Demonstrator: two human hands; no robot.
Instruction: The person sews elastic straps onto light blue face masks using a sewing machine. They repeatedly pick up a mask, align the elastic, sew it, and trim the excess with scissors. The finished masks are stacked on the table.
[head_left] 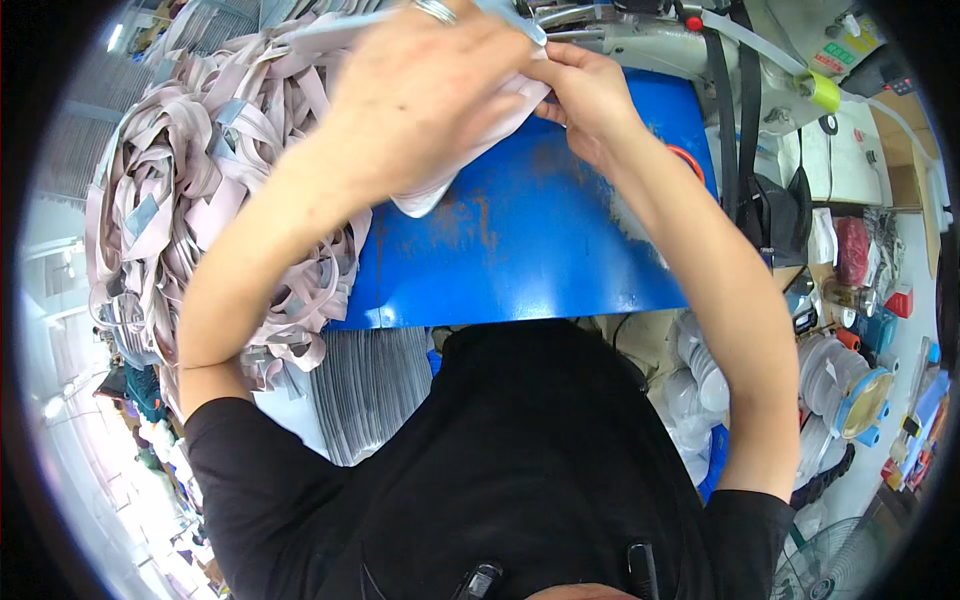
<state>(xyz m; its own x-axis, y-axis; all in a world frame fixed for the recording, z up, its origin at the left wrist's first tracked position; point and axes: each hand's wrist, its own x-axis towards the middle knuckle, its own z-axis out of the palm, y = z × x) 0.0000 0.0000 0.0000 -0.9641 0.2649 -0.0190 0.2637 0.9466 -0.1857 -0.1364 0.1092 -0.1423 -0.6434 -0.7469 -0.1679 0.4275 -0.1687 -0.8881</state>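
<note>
My left hand (pixel 425 95), with a ring on one finger, presses down on a pale pink fabric piece (pixel 440 185) lying on the blue work table (pixel 530 250). My right hand (pixel 585 95) pinches the same fabric at its upper right edge, close to the white sewing machine (pixel 640 35) at the top. Most of the fabric piece is hidden under my left hand. Both forearms reach up from the lower edge over my black shirt.
A big tangled heap of pale pink and grey strips (pixel 200 200) fills the left side of the table. A stack of grey pieces (pixel 370 385) lies below the table edge. Cables, a black strap (pixel 745 130) and plastic containers (pixel 850 390) crowd the right.
</note>
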